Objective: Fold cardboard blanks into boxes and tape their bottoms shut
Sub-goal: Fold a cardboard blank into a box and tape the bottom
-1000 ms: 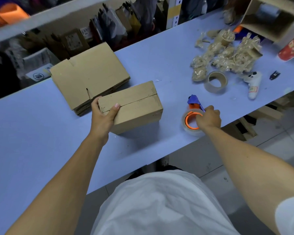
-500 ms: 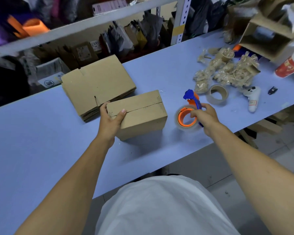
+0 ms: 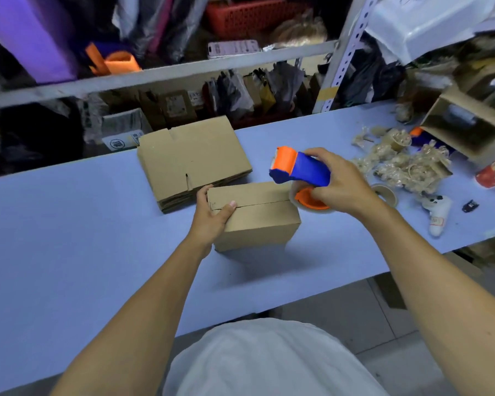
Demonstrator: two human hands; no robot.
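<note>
— Where's the box?
— The folded box (image 3: pixel 255 215) sits on the blue table (image 3: pixel 69 238), its seam facing up. My left hand (image 3: pixel 210 217) grips its left end, thumb on top.
— And the right?
— My right hand (image 3: pixel 337 181) clutches the tape dispenser (image 3: pixel 300 170), just above the box's right end.

Light falls evenly from overhead onto the pale blue worktop (image 3: pixel 69 252), bright but soft, with no hard glare on it. The folded box (image 3: pixel 255 215) throws a faint, blurred shadow toward the lower centre of the frame. The shelves (image 3: pixel 160 75) across the top sit dim, and their contents are smeared by motion blur, worst at upper left and upper right. White plastic at upper right is nearly blown out. The wide lens bows the worktop edge and stretches both forearms toward the bottom corners. The centre is sharpest.
</note>
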